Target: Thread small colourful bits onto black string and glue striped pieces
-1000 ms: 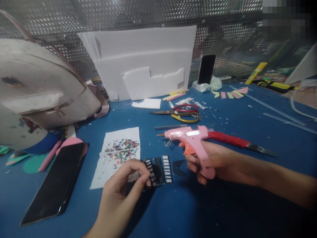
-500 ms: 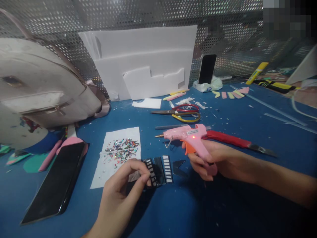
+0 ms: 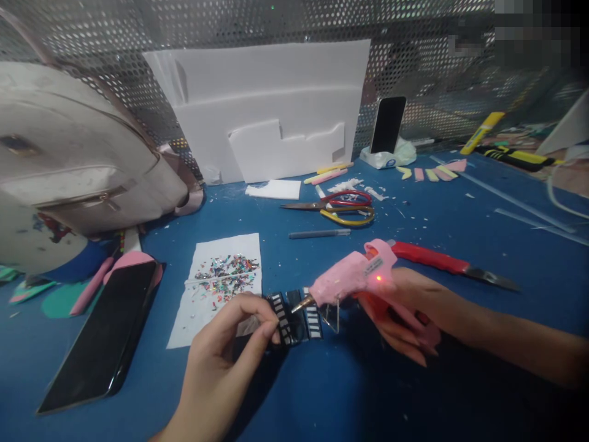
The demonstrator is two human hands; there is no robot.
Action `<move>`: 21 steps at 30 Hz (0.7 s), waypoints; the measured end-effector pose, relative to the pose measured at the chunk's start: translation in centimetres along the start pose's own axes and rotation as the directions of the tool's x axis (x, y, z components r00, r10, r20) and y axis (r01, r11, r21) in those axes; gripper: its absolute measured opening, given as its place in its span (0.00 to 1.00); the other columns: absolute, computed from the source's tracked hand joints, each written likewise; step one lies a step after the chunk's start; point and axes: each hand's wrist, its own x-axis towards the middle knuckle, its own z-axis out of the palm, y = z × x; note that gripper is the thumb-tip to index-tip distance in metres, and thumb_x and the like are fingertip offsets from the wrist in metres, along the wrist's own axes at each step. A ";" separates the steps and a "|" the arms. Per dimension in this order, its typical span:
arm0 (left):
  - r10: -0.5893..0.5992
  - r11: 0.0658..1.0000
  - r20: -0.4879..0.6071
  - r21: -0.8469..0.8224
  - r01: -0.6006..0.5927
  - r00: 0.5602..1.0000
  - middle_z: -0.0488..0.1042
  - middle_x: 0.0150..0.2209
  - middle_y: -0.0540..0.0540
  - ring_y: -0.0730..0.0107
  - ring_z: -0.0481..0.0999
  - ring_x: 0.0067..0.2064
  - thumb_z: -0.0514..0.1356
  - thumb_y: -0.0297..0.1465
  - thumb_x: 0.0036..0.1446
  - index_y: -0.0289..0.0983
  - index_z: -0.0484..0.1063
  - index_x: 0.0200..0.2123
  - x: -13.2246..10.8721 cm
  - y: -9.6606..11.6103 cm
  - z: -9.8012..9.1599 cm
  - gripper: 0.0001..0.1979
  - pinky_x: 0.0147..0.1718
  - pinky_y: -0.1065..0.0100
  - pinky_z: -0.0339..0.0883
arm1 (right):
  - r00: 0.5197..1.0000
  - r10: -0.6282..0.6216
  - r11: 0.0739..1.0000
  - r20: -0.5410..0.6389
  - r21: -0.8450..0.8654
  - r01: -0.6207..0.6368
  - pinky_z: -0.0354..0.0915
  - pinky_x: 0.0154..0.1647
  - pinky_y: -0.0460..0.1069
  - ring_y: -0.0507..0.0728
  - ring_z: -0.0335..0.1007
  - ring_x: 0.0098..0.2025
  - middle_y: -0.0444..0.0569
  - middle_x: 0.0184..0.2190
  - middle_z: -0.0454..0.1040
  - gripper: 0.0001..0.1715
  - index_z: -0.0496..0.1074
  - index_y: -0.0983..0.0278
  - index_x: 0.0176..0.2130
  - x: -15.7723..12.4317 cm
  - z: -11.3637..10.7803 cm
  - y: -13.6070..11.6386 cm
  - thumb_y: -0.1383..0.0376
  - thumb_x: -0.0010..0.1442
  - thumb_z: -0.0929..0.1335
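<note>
Low in the centre, my left hand (image 3: 230,356) pinches the left edge of a small black piece with white stripes (image 3: 281,319). Beside that piece lie a dark strip (image 3: 299,325) and another striped strip (image 3: 313,322). My right hand (image 3: 409,313) is wrapped round the handle of a pink glue gun (image 3: 343,279) with a lit red light. Its metal nozzle points down and left, just over the dark strip; whether it touches is unclear. Left of these is a white paper (image 3: 188,313) with colourful glitter bits on it.
Scissors (image 3: 347,209), a grey pen (image 3: 319,234) and a red-handled cutter (image 3: 432,258) lie beyond the hands. A black phone (image 3: 99,337) and a pale backpack (image 3: 92,147) are at left. White boards (image 3: 276,73), another phone (image 3: 389,124) and a yellow glue stick (image 3: 481,133) are at the back.
My right hand has lowered and tilted the glue gun, bringing its nozzle down from above the strips to the dark strip. My left hand keeps its pinch almost unmoved.
</note>
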 end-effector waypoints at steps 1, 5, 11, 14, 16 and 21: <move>0.001 1.000 -0.001 0.000 -0.001 1.000 0.69 0.26 0.53 0.75 0.70 0.29 0.55 0.25 0.62 0.40 0.69 0.31 0.0 0.0 0.0 0.07 0.30 0.76 0.66 | 1.000 -0.008 1.000 -0.009 0.006 0.008 0.55 0.15 0.41 0.48 0.60 0.15 0.40 0.16 0.60 0.28 0.66 0.67 0.33 -0.1 0.1 0.1 0.51 0.70 0.53; -0.018 1.000 0.022 -0.019 0.019 1.000 0.70 0.27 0.54 0.75 0.70 0.30 0.55 0.25 0.63 0.40 0.68 0.32 -0.1 -0.3 0.0 0.07 0.31 0.76 0.66 | 0.998 -0.049 0.998 -0.050 0.039 0.051 0.58 0.18 0.41 0.48 0.63 0.17 0.40 0.16 0.60 0.26 0.67 0.68 0.31 -0.4 0.3 0.4 0.51 0.69 0.57; -0.011 1.000 0.022 -0.016 0.011 1.000 0.69 0.27 0.54 0.76 0.70 0.30 0.55 0.25 0.63 0.41 0.68 0.32 0.0 -0.2 0.0 0.07 0.31 0.77 0.65 | 0.993 -0.021 0.998 -0.114 0.053 0.028 0.61 0.19 0.41 0.48 0.62 0.17 0.38 0.14 0.57 0.25 0.65 0.67 0.29 -0.4 0.8 0.5 0.51 0.68 0.59; 0.012 1.000 0.019 -0.008 -0.012 1.000 0.70 0.27 0.54 0.76 0.70 0.30 0.55 0.24 0.62 0.41 0.69 0.32 0.0 -0.1 0.0 0.08 0.31 0.77 0.65 | 0.993 -0.014 0.997 -0.121 0.075 0.023 0.62 0.19 0.41 0.47 0.62 0.17 0.38 0.15 0.57 0.26 0.64 0.67 0.28 -0.3 0.9 0.5 0.51 0.67 0.60; 0.013 1.000 0.028 -0.007 -0.013 1.000 0.70 0.27 0.54 0.75 0.70 0.30 0.55 0.24 0.62 0.40 0.69 0.32 -0.1 -0.1 0.0 0.08 0.31 0.76 0.65 | 0.992 -0.001 0.997 -0.129 0.075 0.011 0.61 0.19 0.40 0.47 0.62 0.17 0.38 0.15 0.57 0.26 0.63 0.67 0.28 -0.3 0.9 0.5 0.50 0.67 0.60; 0.006 1.000 0.046 -0.016 -0.005 0.999 0.70 0.28 0.53 0.74 0.71 0.31 0.55 0.24 0.63 0.40 0.69 0.33 -0.3 -0.3 -0.1 0.08 0.31 0.73 0.64 | 0.991 0.021 0.998 -0.134 0.054 -0.014 0.59 0.18 0.41 0.47 0.62 0.17 0.38 0.15 0.57 0.27 0.62 0.66 0.26 -0.2 1.1 0.3 0.49 0.67 0.60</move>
